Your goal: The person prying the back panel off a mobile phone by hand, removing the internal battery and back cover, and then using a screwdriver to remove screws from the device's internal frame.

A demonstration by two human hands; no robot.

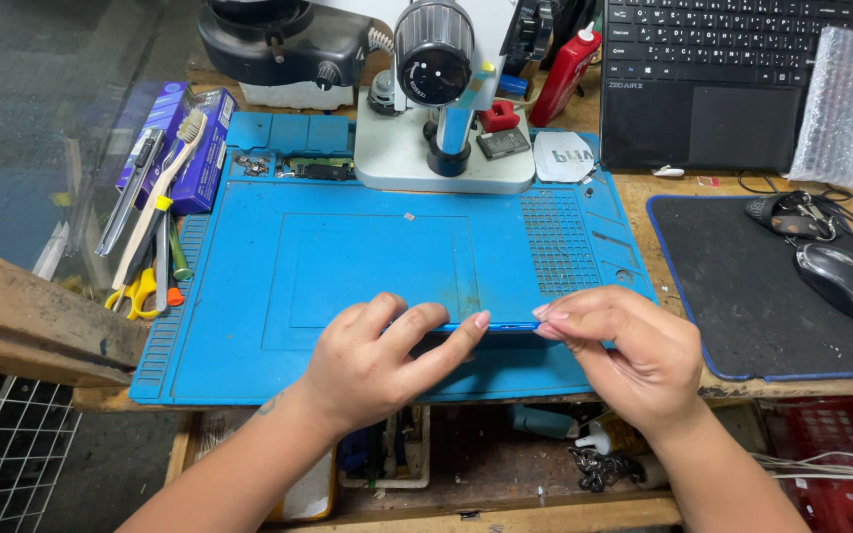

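I saw the left hand (372,360) and right hand (634,355) both closed in a pinch on a thin blue phone (510,327), held edge-on over the blue work mat (348,257), near its front edge

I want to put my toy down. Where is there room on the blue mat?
The blue mat's middle, between the microscope base and both hands, is bare. Its left edge is crowded with tools; the top tray holds small parts.

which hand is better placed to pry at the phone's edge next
Probably the right hand: its fingertips pinch the end of the blue phone, while the left hand lies over it, holding it on the blue mat.
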